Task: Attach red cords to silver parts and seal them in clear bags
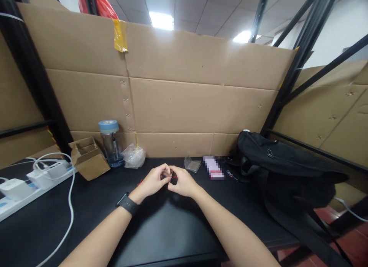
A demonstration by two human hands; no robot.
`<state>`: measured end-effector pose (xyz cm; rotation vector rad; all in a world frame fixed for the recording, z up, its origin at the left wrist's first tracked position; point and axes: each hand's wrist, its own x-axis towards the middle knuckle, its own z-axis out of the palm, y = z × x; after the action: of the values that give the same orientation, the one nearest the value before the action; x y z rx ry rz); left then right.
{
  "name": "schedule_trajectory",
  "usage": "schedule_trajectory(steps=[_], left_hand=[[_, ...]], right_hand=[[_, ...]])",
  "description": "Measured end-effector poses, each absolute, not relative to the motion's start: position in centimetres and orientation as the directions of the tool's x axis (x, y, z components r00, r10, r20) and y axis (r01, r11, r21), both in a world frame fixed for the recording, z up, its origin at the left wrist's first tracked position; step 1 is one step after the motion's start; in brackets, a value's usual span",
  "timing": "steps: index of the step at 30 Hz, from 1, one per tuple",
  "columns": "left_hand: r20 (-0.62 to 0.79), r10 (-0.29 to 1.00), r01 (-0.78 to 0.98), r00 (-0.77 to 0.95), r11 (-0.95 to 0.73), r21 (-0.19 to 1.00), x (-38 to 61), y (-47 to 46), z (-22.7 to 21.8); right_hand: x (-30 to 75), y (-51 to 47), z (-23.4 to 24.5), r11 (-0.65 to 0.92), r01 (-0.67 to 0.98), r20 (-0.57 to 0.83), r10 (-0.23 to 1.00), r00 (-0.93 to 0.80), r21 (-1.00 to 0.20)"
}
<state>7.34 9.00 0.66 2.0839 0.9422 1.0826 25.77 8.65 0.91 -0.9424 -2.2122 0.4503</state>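
Observation:
My left hand [156, 179] and my right hand [183, 181] meet above the middle of the black table [161, 232]. Between their curled fingertips sits a small dark piece with a bit of red [174, 177]; its kind is too small and too covered to make out. Both hands are closed on it, thumbs toward me. Something thin and red [140, 182] shows just behind my left wrist. A black watch [128, 204] is strapped round that wrist.
Along the left edge lies a white power strip [11, 209] with chargers and a looping cable. An open cardboard box [92, 169], a blue-lidded bottle [112, 148] and clear plastic bags stand at the back. A black bag [287, 167] lies at right, against a cardboard wall [178, 106].

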Motion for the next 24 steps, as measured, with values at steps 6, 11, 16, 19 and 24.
schedule_trajectory(steps=[6,11,16,19,24], left_hand=[[0.447,0.755,0.551,0.479,-0.655,0.516,4.7,9.3,2.4],[0.352,0.815,0.615,0.460,-0.578,0.536,0.6,10.6,2.6],[0.184,0.866,0.670,0.464,-0.479,0.567,-2.1,11.4,2.0],[0.132,0.868,0.686,0.478,-0.463,0.562,-2.8,11.6,1.8],[0.072,0.866,0.689,0.495,-0.441,0.575,-3.0,11.6,1.7]], right_hand=[[27.3,10.1,1.1,0.695,0.546,0.461,0.719,-0.521,-0.467],[30.5,11.0,2.1,0.656,0.628,0.342,0.755,-0.560,-0.418],[32.1,11.1,2.8,0.552,0.758,0.159,0.832,-0.532,-0.349],[32.1,11.1,2.7,0.573,0.758,0.081,0.811,-0.580,-0.310],[31.8,11.1,2.4,0.544,0.783,-0.027,0.816,-0.577,-0.303]])
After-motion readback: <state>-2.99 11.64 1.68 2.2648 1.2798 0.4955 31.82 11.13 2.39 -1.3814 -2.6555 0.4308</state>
